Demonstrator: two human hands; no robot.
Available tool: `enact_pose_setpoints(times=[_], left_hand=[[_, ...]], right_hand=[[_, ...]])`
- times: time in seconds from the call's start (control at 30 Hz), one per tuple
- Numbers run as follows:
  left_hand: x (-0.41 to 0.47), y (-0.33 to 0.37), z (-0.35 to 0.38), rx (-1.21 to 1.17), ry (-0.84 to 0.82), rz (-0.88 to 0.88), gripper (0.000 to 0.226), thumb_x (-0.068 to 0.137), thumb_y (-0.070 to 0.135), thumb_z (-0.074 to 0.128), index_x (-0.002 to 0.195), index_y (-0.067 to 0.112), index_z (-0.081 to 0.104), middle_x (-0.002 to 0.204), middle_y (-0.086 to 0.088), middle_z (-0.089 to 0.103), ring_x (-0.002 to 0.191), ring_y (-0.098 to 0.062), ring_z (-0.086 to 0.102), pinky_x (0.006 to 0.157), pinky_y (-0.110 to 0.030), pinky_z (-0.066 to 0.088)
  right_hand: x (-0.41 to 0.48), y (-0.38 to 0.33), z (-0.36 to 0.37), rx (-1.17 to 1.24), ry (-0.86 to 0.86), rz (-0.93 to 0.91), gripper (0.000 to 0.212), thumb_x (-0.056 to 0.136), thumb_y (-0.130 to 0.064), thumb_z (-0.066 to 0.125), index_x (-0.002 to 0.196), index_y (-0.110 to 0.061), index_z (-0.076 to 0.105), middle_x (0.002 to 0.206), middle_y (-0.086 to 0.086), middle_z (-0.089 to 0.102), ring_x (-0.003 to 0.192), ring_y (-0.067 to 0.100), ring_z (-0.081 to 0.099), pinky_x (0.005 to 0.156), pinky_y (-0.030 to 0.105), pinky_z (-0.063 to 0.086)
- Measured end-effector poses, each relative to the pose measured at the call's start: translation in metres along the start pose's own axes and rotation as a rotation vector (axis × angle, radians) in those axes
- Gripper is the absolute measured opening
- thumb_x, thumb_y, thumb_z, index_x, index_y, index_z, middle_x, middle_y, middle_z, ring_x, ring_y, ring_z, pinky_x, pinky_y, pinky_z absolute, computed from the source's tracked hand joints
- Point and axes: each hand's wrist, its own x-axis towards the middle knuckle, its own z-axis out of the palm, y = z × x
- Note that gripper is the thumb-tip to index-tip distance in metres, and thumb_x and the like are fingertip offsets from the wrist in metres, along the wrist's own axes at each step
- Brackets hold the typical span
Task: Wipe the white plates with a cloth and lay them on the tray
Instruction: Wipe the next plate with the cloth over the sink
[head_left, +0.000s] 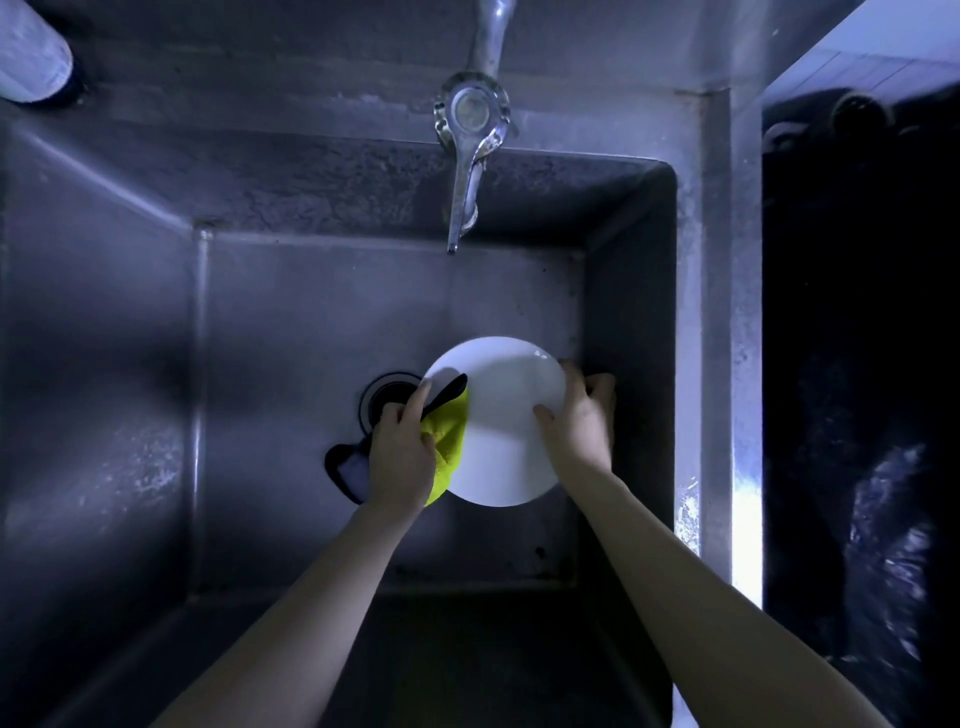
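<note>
A kitchen washing-up spot: a deep steel sink (691, 322) with drain (384, 397) under a chrome tap (470, 156).

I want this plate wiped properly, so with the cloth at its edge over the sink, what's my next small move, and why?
Probably sweep the yellow cloth rightward across the white plate: your left hand holds it only at the plate's left rim, while your right hand grips the opposite rim.

One wide-angle view, worn on the head, looks almost straight down into the sink (119, 338) from close above, the tap (470, 171) toward the top edge
</note>
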Motion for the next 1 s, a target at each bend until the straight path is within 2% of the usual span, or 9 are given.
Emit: enact_pose_setpoints(times=[0.17, 0.23, 0.3, 0.4, 0.5, 0.67, 0.77, 0.87, 1.0], left_hand=[[-0.009, -0.008, -0.019, -0.062, 0.023, 0.017, 0.075, 0.083, -0.017, 0.043, 0.149, 0.020, 0.040, 0.121, -0.015, 0.055, 0.111, -0.030, 0.051, 0.081, -0.021, 0.034], [-0.015, -0.014, -0.031, -0.075, 0.019, 0.037, 0.081, 0.081, -0.018, 0.042, 0.151, 0.024, 0.037, 0.125, -0.010, 0.056, 0.115, -0.027, 0.051, 0.087, -0.023, 0.037], [-0.021, -0.019, -0.045, -0.123, 0.041, 0.053, 0.084, 0.078, -0.018, 0.041, 0.150, 0.025, 0.039, 0.132, 0.001, 0.056, 0.121, -0.021, 0.050, 0.096, -0.023, 0.040], [-0.033, -0.021, -0.068, -0.250, 0.113, 0.059, 0.081, 0.077, -0.018, 0.040, 0.146, 0.024, 0.046, 0.136, 0.012, 0.055, 0.124, -0.006, 0.049, 0.098, -0.004, 0.033], [-0.044, -0.021, -0.084, -0.265, 0.210, 0.032, 0.066, 0.081, -0.017, 0.045, 0.139, 0.014, 0.052, 0.130, 0.000, 0.064, 0.118, -0.015, 0.057, 0.094, -0.017, 0.040], [-0.065, -0.012, -0.114, -0.167, 0.396, 0.046, 0.024, 0.088, -0.005, 0.060, 0.112, 0.001, 0.059, 0.103, -0.020, 0.071, 0.094, -0.041, 0.066, 0.076, -0.044, 0.048], [-0.085, 0.006, -0.135, -0.125, 0.453, 0.179, 0.018, 0.091, 0.001, 0.062, 0.109, 0.003, 0.060, 0.101, -0.016, 0.071, 0.090, -0.037, 0.065, 0.069, -0.034, 0.041], [-0.106, 0.030, -0.155, -0.106, 0.518, 0.366, 0.018, 0.086, -0.007, 0.064, 0.102, 0.001, 0.061, 0.107, -0.009, 0.060, 0.097, -0.030, 0.059, 0.077, -0.023, 0.036], [-0.139, 0.067, -0.173, -0.271, 0.494, 0.352, 0.014, 0.094, 0.006, 0.058, 0.107, 0.012, 0.058, 0.095, 0.004, 0.064, 0.084, -0.020, 0.058, 0.067, -0.028, 0.039]], right_hand=[[-0.004, -0.006, -0.010, 0.114, -0.093, -0.066, 0.056, 0.089, -0.008, 0.063, 0.142, -0.022, 0.048, 0.122, 0.011, 0.044, 0.102, 0.028, 0.052, 0.089, 0.034, 0.045], [-0.005, -0.011, -0.016, 0.175, -0.159, -0.081, 0.053, 0.092, -0.009, 0.060, 0.141, -0.027, 0.048, 0.118, 0.007, 0.055, 0.099, 0.022, 0.052, 0.085, 0.030, 0.041], [-0.008, -0.019, -0.025, 0.240, -0.209, -0.092, 0.047, 0.094, -0.010, 0.059, 0.137, -0.027, 0.052, 0.118, 0.003, 0.062, 0.101, 0.021, 0.056, 0.089, 0.035, 0.047], [-0.022, -0.031, -0.038, 0.443, -0.289, -0.132, 0.033, 0.096, -0.009, 0.056, 0.118, -0.033, 0.063, 0.122, 0.000, 0.065, 0.109, 0.023, 0.062, 0.097, 0.043, 0.051], [-0.040, -0.042, -0.048, 0.572, -0.335, -0.128, 0.027, 0.100, -0.014, 0.054, 0.109, -0.035, 0.068, 0.114, 0.003, 0.071, 0.107, 0.026, 0.067, 0.090, 0.045, 0.056], [-0.078, -0.052, -0.061, 0.741, -0.226, -0.063, 0.017, 0.097, -0.016, 0.059, 0.103, -0.024, 0.073, 0.092, -0.002, 0.074, 0.087, 0.022, 0.068, 0.068, 0.033, 0.053], [-0.103, -0.057, -0.072, 0.862, -0.185, -0.061, 0.015, 0.098, -0.018, 0.060, 0.095, -0.021, 0.075, 0.092, 0.005, 0.074, 0.083, 0.023, 0.069, 0.061, 0.034, 0.054], [-0.125, -0.060, -0.085, 0.986, -0.143, -0.065, 0.016, 0.098, -0.018, 0.061, 0.095, -0.024, 0.075, 0.090, 0.001, 0.076, 0.078, 0.019, 0.071, 0.052, 0.028, 0.052], [-0.149, -0.065, -0.103, 1.087, -0.097, -0.072, 0.015, 0.098, -0.020, 0.061, 0.094, -0.024, 0.075, 0.100, 0.008, 0.073, 0.088, 0.027, 0.067, 0.062, 0.037, 0.056]])
